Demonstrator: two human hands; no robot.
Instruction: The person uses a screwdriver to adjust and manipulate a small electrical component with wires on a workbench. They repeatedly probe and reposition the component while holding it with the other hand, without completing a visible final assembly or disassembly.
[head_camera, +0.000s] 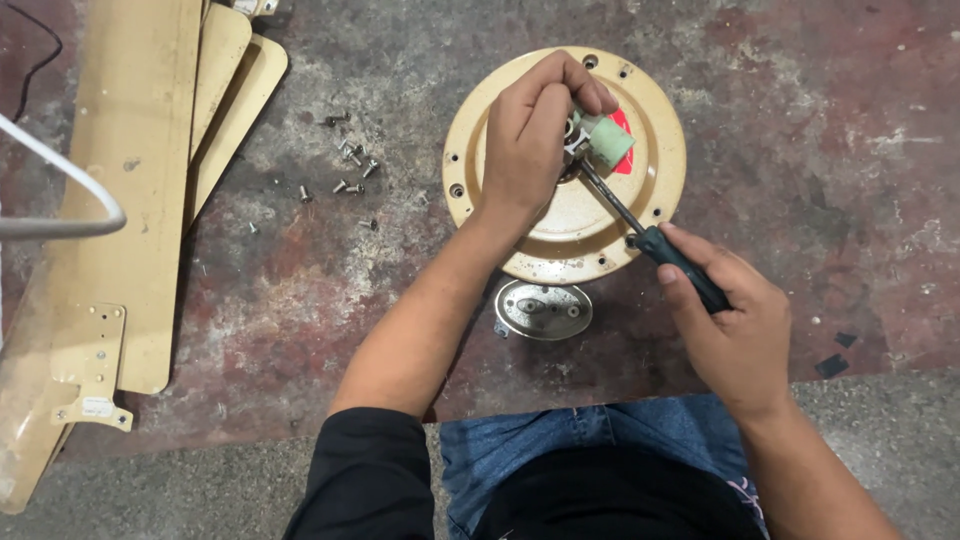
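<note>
while you sit at the near edge of the floor (300, 300), this is how things lie:
left hand: your left hand (530, 140) is closed around a green part (605, 140) over the middle of the disc (560, 240).
right hand: your right hand (730, 320) grips the screwdriver (650, 235) by its dark handle; the tip meets the green part.
disc: tan, round, flat on the floor, ahead of your knees.
plate: a small oval metal plate (543, 308) touches the disc's near rim.
screws: loose screws (350, 170) lie left of the disc.
blades: tan blades (130, 200) lie along the left edge.
</note>
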